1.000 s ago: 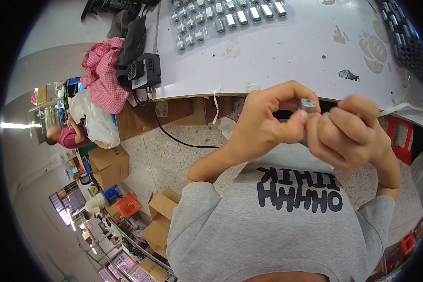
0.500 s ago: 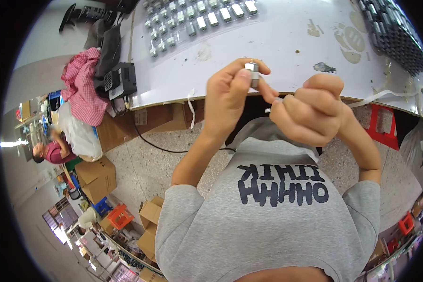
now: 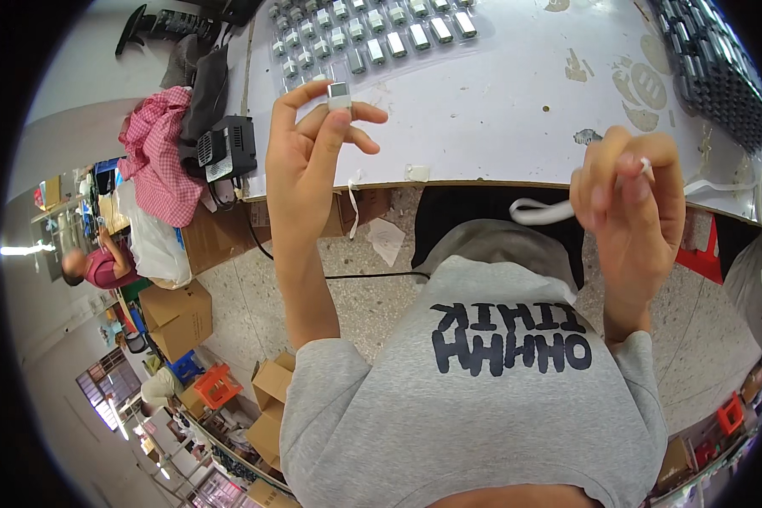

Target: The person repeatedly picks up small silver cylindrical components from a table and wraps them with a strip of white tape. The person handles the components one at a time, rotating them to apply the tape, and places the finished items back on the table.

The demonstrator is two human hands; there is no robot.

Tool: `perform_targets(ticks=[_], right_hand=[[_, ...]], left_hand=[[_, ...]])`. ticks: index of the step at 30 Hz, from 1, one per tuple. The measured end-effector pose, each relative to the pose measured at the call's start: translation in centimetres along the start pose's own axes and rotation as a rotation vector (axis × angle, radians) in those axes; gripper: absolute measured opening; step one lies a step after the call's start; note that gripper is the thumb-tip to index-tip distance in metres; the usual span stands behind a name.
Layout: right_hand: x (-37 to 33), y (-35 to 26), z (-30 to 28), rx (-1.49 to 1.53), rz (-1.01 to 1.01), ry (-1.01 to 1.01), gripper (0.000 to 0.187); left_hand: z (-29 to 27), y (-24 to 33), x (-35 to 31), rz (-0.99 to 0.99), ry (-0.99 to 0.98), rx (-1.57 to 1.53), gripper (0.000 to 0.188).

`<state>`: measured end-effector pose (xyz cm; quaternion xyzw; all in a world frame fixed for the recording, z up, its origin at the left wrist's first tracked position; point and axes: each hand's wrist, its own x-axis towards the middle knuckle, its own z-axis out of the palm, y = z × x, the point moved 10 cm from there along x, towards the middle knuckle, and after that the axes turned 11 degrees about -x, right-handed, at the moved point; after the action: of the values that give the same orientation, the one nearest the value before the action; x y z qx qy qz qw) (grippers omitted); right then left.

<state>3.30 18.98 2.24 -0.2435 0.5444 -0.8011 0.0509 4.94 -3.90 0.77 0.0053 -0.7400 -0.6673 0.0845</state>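
Observation:
Over the table's front left part, my left hand point(image 3: 309, 140) pinches a small silver block-shaped part point(image 3: 339, 95), which looks like a small motor, between thumb and fingers; the other fingers spread out. My right hand point(image 3: 631, 190) is raised at the table's front edge on the right, its fingers curled round a narrow white strip point(image 3: 540, 212). One end of the strip hangs in a loop to the left of the hand, and a white tip shows above the thumb. Clear plastic trays point(image 3: 381, 74) with rows of similar silver parts lie beyond my left hand.
Stacked dark cylindrical parts point(image 3: 720, 76) stand at the table's far right, near a roll of white tape point(image 3: 758, 182). A black device point(image 3: 226, 148) and a red checked cloth point(image 3: 157, 157) sit at the left. Cardboard boxes point(image 3: 176, 317) and a person point(image 3: 110, 262) are further left.
My hands have moved apart: the left went left and forward with the silver part, the right went right. The white strip's loop now shows outside my right hand.

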Motion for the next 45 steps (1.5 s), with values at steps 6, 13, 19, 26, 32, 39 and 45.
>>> perform_targets(ticks=[6,13,19,26,32,39,45], right_hand=[[-0.6,-0.1,1.7,0.083,0.111,-0.025,0.012],[-0.7,0.2,1.7,-0.168,0.153,-0.051,0.032],[-1.1,1.8,2.3,-0.118,0.413,-0.065,0.040],[-1.0,2.1,1.7,-0.095,0.417,-0.038,0.029],[-0.7,1.3,-0.6,-0.005,0.256,0.055,0.012],[-0.9,1.4,-3.9,0.032,0.249,0.272,0.011],[-0.4,1.1,-5.9,0.068,0.247,0.212,0.011]], left_hand=[[-1.2,0.6,0.0,0.016,0.054,0.096,0.022],[-5.0,-1.5,1.5,-0.006,0.144,0.492,0.024],[-5.9,-1.9,5.3,0.067,-0.009,0.739,0.023],[-4.7,-3.7,7.6,-0.121,-0.091,0.700,0.016],[-4.7,-3.5,7.7,0.111,-0.155,0.835,0.016],[-3.7,-3.2,6.5,0.181,-0.055,0.953,0.018],[-3.0,-2.7,6.0,0.204,-0.046,0.987,0.021]])
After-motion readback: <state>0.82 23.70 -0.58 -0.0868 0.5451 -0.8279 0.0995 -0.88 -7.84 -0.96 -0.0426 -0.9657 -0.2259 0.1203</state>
